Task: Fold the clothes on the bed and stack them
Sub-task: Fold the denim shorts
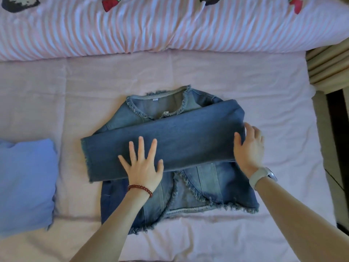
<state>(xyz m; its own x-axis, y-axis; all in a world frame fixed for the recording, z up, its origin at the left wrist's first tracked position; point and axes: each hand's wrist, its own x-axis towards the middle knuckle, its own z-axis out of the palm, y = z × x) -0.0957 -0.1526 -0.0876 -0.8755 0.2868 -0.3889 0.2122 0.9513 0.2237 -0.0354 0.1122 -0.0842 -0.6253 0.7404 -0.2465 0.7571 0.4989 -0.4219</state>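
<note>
A denim jacket [188, 182] is lying mid-bed [245, 233], one sleeve [170, 144] folded across. The left hand [142, 167] is pressing it, grip spread; the right hand [249, 146], at 3 o'clock, is lying flat against the fold.

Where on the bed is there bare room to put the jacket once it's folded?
Bare sheet lies between the striped quilt and the jacket, and right of it. The left edge is crowded by the blue folded cloth.
</note>
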